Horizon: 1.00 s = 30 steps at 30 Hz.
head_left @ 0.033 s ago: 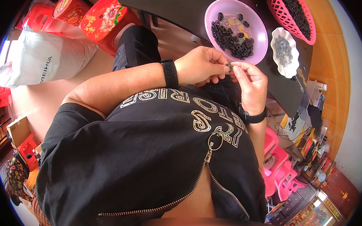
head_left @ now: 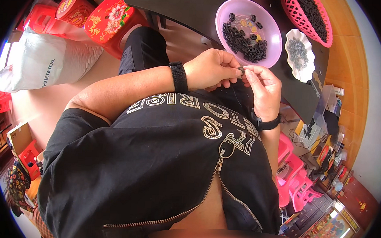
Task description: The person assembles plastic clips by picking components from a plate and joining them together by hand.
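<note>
Two bare hands at work, both just off the near edge of the lilac bowl (head_left: 276,35), which serves as landmark. Left hand (head_left: 211,70): on the near-left side of the bowl, thumb and forefinger together, clamped on a small dark piece (head_left: 241,71). Right hand (head_left: 263,85): on the near-right side of the bowl, thumb and fingertips also pinched on that piece, from its other side. Piece location: between the two sets of fingertips, just nearer the body than the bowl rim. Its shape is mostly covered by the fingers; details too small to tell.

Bowl contents: many black pieces (head_left: 248,48), heaped toward the bowl's near side, a few lying apart toward its far side. The bowl stands on a black table (head_left: 183,8). Just right of the bowl: a white scalloped dish (head_left: 305,75) holding a pile of small, clear-looking bits (head_left: 296,51); exact form cannot be told. Right of the bowl and farther off than the dish: a pink lattice basket (head_left: 291,11), filled with black pieces.

Well left of the bowl: a red stool (head_left: 107,22) with a flower print on its seat; beyond it, farther left, a white sack (head_left: 51,66). Each wrist, on the near side of the bowl, wears a black band.
</note>
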Each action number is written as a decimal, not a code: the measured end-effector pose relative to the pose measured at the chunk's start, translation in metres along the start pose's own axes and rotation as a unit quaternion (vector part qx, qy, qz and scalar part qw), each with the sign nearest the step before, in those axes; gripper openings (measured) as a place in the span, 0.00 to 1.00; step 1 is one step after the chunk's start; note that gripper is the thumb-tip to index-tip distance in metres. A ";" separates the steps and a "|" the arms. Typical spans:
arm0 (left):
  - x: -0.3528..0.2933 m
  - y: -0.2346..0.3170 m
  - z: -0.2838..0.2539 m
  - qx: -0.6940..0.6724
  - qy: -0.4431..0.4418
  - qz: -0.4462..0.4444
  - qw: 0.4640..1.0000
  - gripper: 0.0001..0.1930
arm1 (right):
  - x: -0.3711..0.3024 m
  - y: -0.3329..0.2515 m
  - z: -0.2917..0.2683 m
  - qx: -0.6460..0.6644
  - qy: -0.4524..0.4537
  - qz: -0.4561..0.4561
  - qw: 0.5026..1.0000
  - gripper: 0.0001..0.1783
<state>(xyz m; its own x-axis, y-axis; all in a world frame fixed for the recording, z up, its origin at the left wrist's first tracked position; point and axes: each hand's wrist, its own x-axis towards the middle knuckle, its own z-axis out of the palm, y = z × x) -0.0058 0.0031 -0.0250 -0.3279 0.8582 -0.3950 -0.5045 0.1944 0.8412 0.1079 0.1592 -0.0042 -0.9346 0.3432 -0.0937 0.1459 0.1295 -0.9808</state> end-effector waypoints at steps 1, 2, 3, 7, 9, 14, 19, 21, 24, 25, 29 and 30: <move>0.000 0.000 0.000 0.005 0.000 0.001 1.000 0.06 | 0.000 0.000 0.000 0.000 0.002 0.002 1.000 0.07; 0.000 0.000 0.000 0.005 0.000 0.001 1.000 0.06 | 0.000 0.000 0.001 0.000 0.004 0.004 1.000 0.07; 0.000 0.000 0.000 0.011 0.003 0.004 1.000 0.06 | 0.000 -0.001 0.002 0.000 0.003 0.004 1.000 0.07; -0.001 0.000 0.000 0.019 0.007 0.013 1.000 0.06 | -0.001 -0.003 0.004 -0.028 0.013 -0.007 1.000 0.06; -0.003 0.002 0.002 0.034 0.011 0.014 0.999 0.06 | -0.002 -0.004 0.004 -0.041 0.014 -0.019 0.999 0.06; -0.003 0.000 0.003 0.073 0.015 0.029 0.997 0.07 | -0.003 -0.006 0.004 -0.145 -0.008 -0.058 0.988 0.07; -0.002 -0.004 0.002 0.093 0.005 0.035 0.995 0.07 | -0.005 -0.007 0.003 -0.163 -0.028 -0.048 0.985 0.08; -0.003 -0.002 0.003 0.095 0.006 0.040 0.995 0.07 | -0.005 -0.006 0.003 -0.164 -0.032 -0.045 0.985 0.08; -0.004 0.000 0.004 0.094 0.010 0.044 0.995 0.07 | -0.005 -0.004 0.005 -0.136 -0.008 -0.061 0.989 0.06; -0.004 0.001 0.005 0.092 0.013 0.045 0.995 0.07 | -0.005 -0.002 0.006 -0.104 0.002 -0.060 0.993 0.05; -0.005 0.001 0.003 0.089 0.013 0.044 0.995 0.07 | -0.005 -0.003 0.006 -0.056 0.007 -0.033 0.998 0.02; -0.006 0.003 0.002 0.092 0.015 0.045 0.995 0.07 | -0.005 -0.003 0.005 -0.055 0.006 -0.034 0.998 0.02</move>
<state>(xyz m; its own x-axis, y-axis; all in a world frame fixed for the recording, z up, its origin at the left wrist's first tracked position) -0.0039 -0.0006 -0.0196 -0.3893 0.8623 -0.3239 -0.3187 0.2038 0.9257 0.1107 0.1523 -0.0021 -0.9394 0.3420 -0.0244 0.1175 0.2543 -0.9600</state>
